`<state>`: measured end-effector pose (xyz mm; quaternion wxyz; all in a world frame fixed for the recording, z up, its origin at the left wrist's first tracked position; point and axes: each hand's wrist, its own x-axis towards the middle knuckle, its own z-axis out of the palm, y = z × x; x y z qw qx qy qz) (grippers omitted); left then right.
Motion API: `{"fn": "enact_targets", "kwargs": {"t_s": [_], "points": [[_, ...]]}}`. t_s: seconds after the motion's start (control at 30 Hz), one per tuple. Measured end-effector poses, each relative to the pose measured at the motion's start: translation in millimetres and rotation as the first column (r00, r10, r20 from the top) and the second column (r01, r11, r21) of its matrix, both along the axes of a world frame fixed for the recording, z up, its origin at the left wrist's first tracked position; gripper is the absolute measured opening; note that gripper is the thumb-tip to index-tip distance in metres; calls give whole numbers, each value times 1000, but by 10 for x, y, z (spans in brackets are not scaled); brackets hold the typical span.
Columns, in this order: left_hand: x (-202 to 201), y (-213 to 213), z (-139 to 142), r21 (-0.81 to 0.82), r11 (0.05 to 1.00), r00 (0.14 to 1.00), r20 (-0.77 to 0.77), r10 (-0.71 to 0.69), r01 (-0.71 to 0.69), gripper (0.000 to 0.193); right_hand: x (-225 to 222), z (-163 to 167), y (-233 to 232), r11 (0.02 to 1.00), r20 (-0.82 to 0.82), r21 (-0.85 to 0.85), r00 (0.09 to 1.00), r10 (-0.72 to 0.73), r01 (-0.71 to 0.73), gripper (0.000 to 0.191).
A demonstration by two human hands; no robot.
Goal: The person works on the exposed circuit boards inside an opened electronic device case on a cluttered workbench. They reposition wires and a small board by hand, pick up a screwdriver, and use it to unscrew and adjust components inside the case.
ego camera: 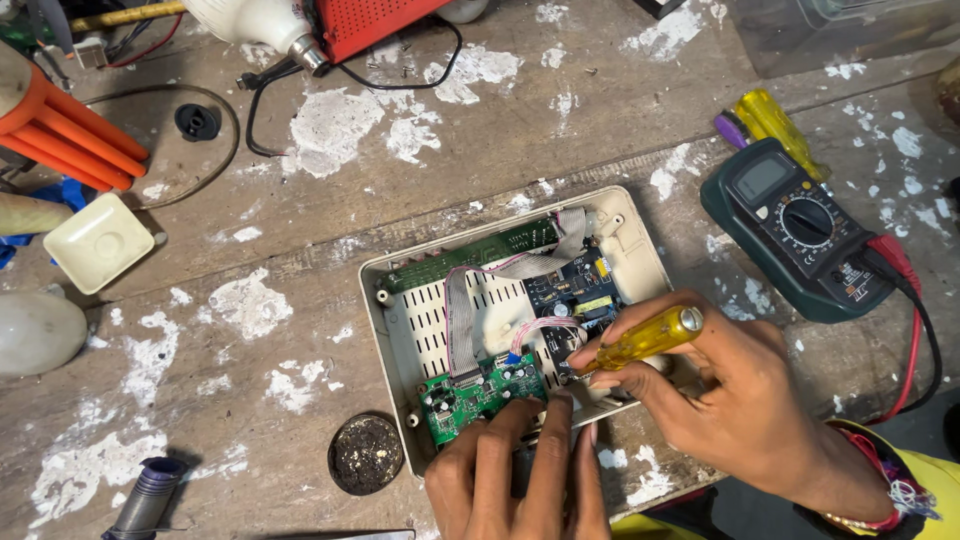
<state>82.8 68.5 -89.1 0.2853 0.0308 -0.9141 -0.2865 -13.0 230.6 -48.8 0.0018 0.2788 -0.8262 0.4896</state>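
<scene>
Head view: my left hand (515,465) presses its fingers (500,420), close together, on the green circuit board (480,390) at the near edge of the open cream plastic device case (400,330), likely to steady it on the paint-flecked wooden table (300,290). My right hand (730,390) pinches a yellow-handled screwdriver (645,338), tip angled into the dark board (570,290). A grey ribbon cable (458,320) links the boards.

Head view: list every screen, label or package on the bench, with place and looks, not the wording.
Multimeter, right of the open device case: dark green body, grey blank screen, round black dial with white markings, red and black leads.
Small yellow label on the dark circuit board inside the case.
No packages in view.
</scene>
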Motion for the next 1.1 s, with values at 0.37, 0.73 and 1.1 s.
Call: {"fn": "enact_targets", "kwargs": {"t_s": [0.37,0.73,1.1], "points": [[-19,3,-52,9,1000,999,-49,18,-17,35,-234,189,67,979,-91,-205,996,-6,-13,30],[-12,-19,-197,-76,997,1000,5,-1,1,35,-2281,353,397,750,-183,622,973,-139,224,39],[-51,-126,-555,-146,983,987,131,-92,111,39,-2521,399,419,726,-96,654,976,-198,211,31]]}}
